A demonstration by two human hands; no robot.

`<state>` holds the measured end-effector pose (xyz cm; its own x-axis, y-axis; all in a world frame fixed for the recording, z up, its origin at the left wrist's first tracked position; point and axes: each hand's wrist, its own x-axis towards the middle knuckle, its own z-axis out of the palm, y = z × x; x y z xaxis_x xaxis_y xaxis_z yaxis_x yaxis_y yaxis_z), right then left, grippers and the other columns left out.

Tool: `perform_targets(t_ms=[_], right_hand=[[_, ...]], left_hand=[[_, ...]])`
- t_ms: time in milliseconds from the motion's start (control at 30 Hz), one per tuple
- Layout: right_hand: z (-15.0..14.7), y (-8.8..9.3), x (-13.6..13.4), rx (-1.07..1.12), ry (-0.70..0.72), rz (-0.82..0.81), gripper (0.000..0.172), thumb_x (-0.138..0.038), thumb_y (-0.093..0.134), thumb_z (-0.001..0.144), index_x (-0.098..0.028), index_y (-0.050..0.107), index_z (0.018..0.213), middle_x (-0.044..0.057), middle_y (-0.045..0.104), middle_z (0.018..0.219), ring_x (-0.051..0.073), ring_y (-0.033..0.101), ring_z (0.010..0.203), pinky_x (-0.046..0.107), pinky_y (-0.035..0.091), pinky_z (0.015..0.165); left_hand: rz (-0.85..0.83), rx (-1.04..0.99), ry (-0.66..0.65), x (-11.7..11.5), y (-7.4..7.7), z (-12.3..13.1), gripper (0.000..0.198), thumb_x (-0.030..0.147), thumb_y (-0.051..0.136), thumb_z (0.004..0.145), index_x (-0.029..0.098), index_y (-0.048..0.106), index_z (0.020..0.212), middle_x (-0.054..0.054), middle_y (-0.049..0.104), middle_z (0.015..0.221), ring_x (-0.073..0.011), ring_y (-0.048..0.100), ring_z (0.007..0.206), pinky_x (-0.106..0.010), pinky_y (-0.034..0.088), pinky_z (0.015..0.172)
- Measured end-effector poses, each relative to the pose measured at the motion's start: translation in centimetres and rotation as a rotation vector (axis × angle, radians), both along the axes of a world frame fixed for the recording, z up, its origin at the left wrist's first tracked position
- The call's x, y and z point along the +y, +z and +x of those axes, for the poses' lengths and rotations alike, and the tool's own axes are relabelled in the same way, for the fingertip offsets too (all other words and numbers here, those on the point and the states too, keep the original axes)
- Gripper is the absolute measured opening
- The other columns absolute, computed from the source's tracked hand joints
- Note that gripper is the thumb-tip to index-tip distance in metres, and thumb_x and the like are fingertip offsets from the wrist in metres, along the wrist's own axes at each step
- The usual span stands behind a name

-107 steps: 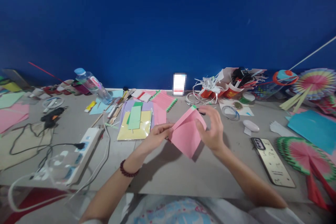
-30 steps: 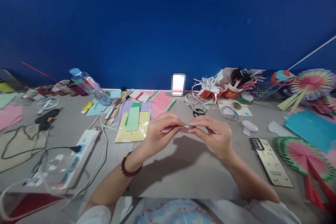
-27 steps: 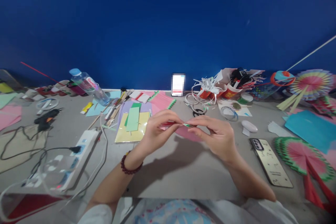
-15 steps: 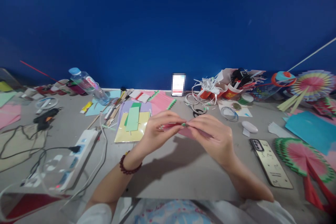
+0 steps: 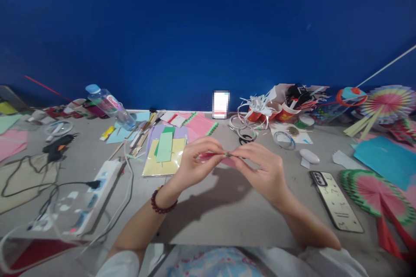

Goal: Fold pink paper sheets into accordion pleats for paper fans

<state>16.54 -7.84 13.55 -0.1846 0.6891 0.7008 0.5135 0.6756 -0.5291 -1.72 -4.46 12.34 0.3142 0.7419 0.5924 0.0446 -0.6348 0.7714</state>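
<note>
Over the middle of the table, a folded pink paper with a green edge (image 5: 229, 162) is held between my two hands. My left hand (image 5: 199, 160) is closed on it, thumb and fingers pinching near the green edge. From the other side my right hand (image 5: 261, 169) pinches it too, with its fingertips almost meeting the left ones. Most of the paper is hidden behind the fingers. Beyond my hands lies a pleated pink sheet with green trim (image 5: 201, 124). Yellow paper in a clear sleeve (image 5: 162, 169) and green paper strips (image 5: 164, 147) are left of my left hand.
A power strip (image 5: 97, 194), glue gun (image 5: 60, 147) and tilted bottle (image 5: 112, 106) are on the left. Scissors (image 5: 246, 139) lie behind my right hand. To the right are a phone (image 5: 338, 201) and a watermelon-coloured paper fan (image 5: 367, 186). A small screen (image 5: 221, 104) stands by the blue wall.
My right hand has shifted slightly left, bringing the fingertips closer together. Less of the pink paper shows beneath the right fingers; both hands still pinch it.
</note>
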Motion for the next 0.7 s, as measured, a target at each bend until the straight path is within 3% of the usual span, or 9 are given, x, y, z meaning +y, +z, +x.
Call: perform_targets(t_ms=[267, 500, 700], right_hand=[[0.1, 0.0, -0.2, 0.006, 0.04, -0.041, 0.016, -0.011, 0.058, 0.084, -0.023, 0.068, 0.083, 0.001, 0.071, 0.075, 0.015, 0.062, 0.067, 0.032, 0.05, 0.067], [0.9, -0.6, 0.8, 0.207, -0.064, -0.221, 0.008, -0.018, 0.06, 0.083, -0.021, 0.067, 0.084, 0.002, 0.069, 0.08, 0.014, 0.063, 0.071, 0.027, 0.052, 0.065], [1.9, -0.9, 1.9, 0.204, 0.1, -0.489, 0.023, -0.018, 0.057, 0.079, -0.021, 0.068, 0.1, 0.005, 0.07, 0.097, 0.018, 0.065, 0.086, 0.03, 0.052, 0.076]], left_hand=[[-0.08, -0.017, -0.05, 0.0, 0.0, 0.4, 0.008, 0.023, 0.067, 0.084, 0.018, 0.066, 0.078, -0.005, 0.069, 0.077, -0.0158, 0.063, 0.076, -0.03, 0.051, 0.072], [-0.246, 0.208, -0.035, 0.6, 0.7, -0.7, 0.013, 0.029, 0.065, 0.085, 0.017, 0.071, 0.085, -0.005, 0.072, 0.082, -0.0145, 0.063, 0.075, -0.023, 0.048, 0.064], [-0.206, 0.282, 0.03, 0.5, 0.7, -0.9, 0.01, 0.023, 0.063, 0.086, 0.018, 0.072, 0.084, -0.003, 0.072, 0.078, -0.0113, 0.061, 0.069, -0.02, 0.045, 0.059]])
